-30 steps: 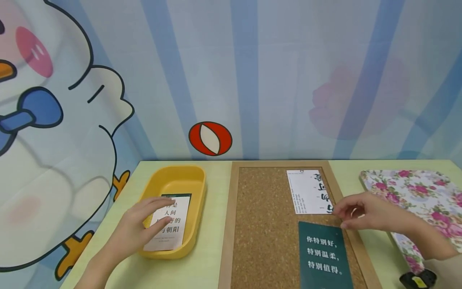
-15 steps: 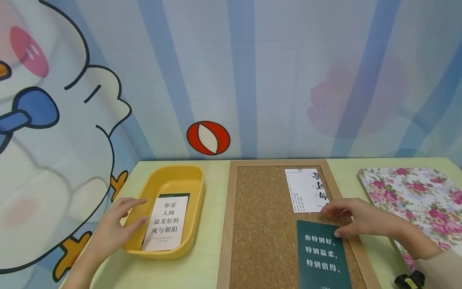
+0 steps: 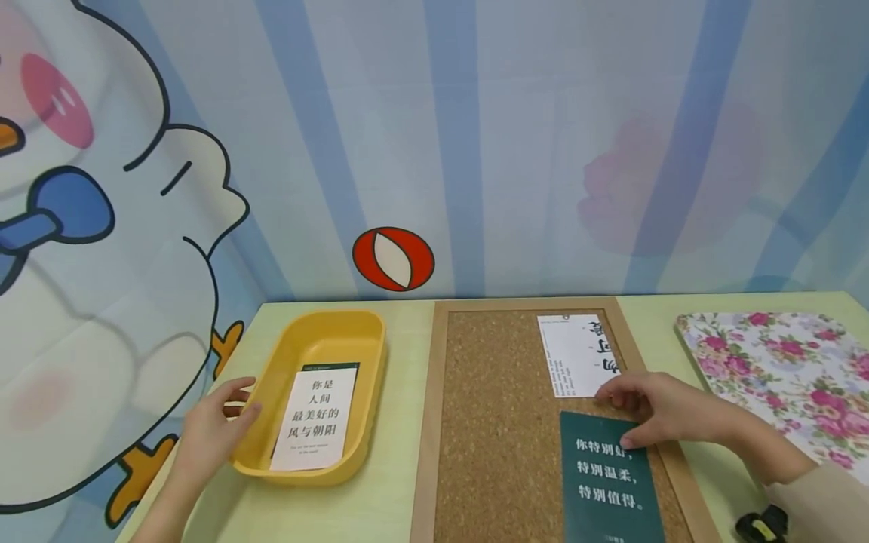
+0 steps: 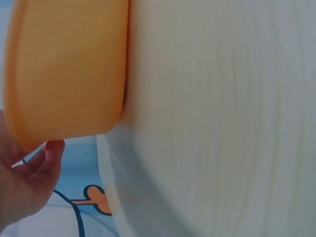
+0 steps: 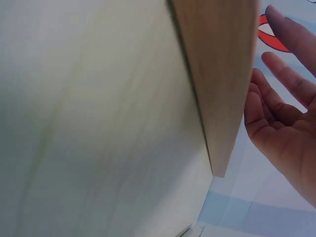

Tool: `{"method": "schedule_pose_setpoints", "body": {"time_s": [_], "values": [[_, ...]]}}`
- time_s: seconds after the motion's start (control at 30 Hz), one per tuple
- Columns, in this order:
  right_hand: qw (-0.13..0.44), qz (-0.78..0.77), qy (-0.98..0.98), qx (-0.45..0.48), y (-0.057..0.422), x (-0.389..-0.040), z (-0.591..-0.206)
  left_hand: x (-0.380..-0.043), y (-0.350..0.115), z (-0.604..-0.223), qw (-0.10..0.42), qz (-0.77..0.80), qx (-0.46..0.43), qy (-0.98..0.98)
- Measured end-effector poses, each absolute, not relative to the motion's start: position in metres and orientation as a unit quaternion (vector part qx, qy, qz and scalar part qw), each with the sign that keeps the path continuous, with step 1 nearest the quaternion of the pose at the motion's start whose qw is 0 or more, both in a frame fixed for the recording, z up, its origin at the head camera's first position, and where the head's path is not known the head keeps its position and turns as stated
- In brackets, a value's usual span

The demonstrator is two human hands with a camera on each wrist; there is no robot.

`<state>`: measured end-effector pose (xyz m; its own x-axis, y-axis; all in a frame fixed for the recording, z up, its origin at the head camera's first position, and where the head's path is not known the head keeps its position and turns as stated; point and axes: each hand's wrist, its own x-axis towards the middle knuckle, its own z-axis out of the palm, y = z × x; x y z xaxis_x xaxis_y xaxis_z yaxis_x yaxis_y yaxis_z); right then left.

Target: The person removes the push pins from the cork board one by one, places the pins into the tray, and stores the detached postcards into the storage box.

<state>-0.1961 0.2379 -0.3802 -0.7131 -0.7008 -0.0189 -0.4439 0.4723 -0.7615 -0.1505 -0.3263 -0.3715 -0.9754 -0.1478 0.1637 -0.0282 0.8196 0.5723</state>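
Note:
My left hand (image 3: 213, 422) is at the left side of a yellow plastic tray (image 3: 372, 400), thumb over the rim and fingers bent against the outer wall. The left wrist view shows the hand (image 4: 34, 175) pinching the tray's side (image 4: 69, 74). A white printed card (image 3: 315, 422) lies in the tray, over a dark one. My right hand (image 3: 661, 411) hovers over a wood-framed corkboard (image 3: 502, 422), fingers loosely bent and holding nothing. Its fingertips are beside a white card (image 3: 573, 358); its thumb overlaps a green card (image 3: 607, 483) in this view.
A floral board or tray (image 3: 781, 377) lies at the right of the pale table (image 3: 400, 422). A black wrist strap (image 3: 763, 524) shows near the right sleeve (image 3: 824, 501). Behind stands a printed cloth backdrop (image 3: 516, 151) with cartoon figures.
My left hand has moved left from above the white card to the tray's left rim, its fingers closing there. My right hand has shifted left and slightly down over the corkboard.

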Motion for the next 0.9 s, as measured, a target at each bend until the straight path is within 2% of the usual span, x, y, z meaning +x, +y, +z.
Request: {"method": "schedule_pose_setpoints", "body": {"time_s": [0.33, 0.7, 0.9], "values": [[0.184, -0.379, 0.847, -0.324, 0.225, -0.193, -0.382, -0.152, -0.324, -0.381, 0.099, -0.294, 0.085, -0.947], [0.246, -0.393, 0.832, -0.306, 0.218, -0.196, -0.379, -0.149, -0.320, -0.380, 0.107, -0.307, 0.104, -0.940], [0.242, -0.391, 0.829, -0.319, 0.216, -0.197, -0.380, -0.150, -0.320, -0.379, 0.120, -0.304, 0.103, -0.940]]}}
